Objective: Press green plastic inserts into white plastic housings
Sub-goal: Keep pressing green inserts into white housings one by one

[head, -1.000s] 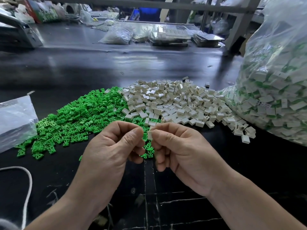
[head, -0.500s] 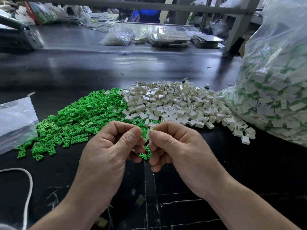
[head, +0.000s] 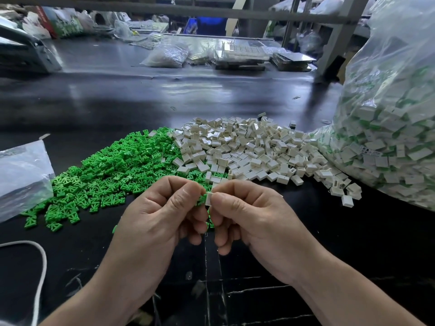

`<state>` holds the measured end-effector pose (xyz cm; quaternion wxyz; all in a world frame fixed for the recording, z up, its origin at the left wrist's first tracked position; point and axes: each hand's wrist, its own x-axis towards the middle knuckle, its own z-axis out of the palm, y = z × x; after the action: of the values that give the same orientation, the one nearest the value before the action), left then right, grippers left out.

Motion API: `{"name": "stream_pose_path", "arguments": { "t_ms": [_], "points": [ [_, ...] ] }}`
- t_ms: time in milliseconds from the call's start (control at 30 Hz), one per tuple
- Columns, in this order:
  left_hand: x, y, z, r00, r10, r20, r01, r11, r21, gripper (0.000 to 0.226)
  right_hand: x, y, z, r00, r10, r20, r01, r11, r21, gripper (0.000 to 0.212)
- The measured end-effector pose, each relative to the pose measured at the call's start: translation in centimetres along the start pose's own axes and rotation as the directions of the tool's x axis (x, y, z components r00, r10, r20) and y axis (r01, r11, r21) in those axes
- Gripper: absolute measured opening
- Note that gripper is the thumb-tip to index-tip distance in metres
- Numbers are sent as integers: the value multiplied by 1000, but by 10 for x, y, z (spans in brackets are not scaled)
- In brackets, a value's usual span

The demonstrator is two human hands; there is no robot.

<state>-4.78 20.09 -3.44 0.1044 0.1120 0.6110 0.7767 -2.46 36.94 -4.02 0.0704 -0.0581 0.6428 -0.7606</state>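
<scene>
Just above the near edge of the green insert pile (head: 113, 175), right grip (head: 254, 220) pinched a white housing (head: 208, 199), left grip (head: 160, 215) pinched a green insert (head: 200, 201) touching it; both judged light, stiff, slippery, best held by flat faces.

green inserts (head: 113, 170): loose heap, centre-left of your view
white housings (head: 247, 149): heap touching it, centre
single housing (head: 208, 199): upright, below both
</scene>
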Motion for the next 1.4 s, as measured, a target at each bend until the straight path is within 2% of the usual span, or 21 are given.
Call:
{"name": "stream_pose_path", "arguments": {
  "t_ms": [100,200,333,400,500,600,733,833,900,967,1100,1233,1300,1367,1400],
  "points": [
    [-1,1,2,974,-102,201,145,966,-213,29,0,-1,-1,995,59,83,-66,994,85,33],
    [-2,1,4,923,-147,357,290,873,-391,38,-2,-3,-4,982,116,149,-140,976,166,49],
    [-2,2,5,913,-216,347,364,815,-451,44,-3,-6,-7,977,132,166,-159,975,156,50],
    [-2,1,4,912,-232,338,376,804,-462,39,-4,-7,-8,976,146,161,-169,975,141,43],
    [-1,2,3,900,-247,359,400,796,-454,45,-5,-10,-8,972,162,168,-185,974,129,31],
    [-2,1,6,908,-262,328,387,823,-416,41,-6,-12,-6,973,164,165,-182,978,99,25],
    [-4,-5,10,940,-230,251,319,850,-419,23,-6,-11,-2,980,154,125,-162,985,57,39],
    [-3,-5,9,924,-151,351,310,832,-460,30,-6,-12,-2,981,125,146,-144,982,124,44],
    [-3,-5,6,906,-136,401,325,832,-451,30,-6,-12,-2,979,114,171,-141,978,156,39],
    [-2,-4,5,905,-160,394,336,838,-430,31,-6,-12,-2,977,116,182,-144,978,149,27],
    [-2,-3,5,912,-172,372,333,839,-430,30,-7,-13,-2,973,129,192,-158,977,142,20],
    [-2,-6,7,928,-164,334,302,856,-419,33,-6,-11,-2,978,134,158,-152,982,109,32],
    [0,-7,8,921,-123,369,289,852,-437,33,-3,-8,-1,981,136,136,-157,975,158,40],
    [2,-4,6,923,-96,373,261,868,-423,40,0,-9,-5,989,98,114,-123,962,245,23],
    [4,-2,3,940,-102,327,230,896,-380,41,2,-11,-8,993,56,103,-85,949,303,14]
  ]
}}
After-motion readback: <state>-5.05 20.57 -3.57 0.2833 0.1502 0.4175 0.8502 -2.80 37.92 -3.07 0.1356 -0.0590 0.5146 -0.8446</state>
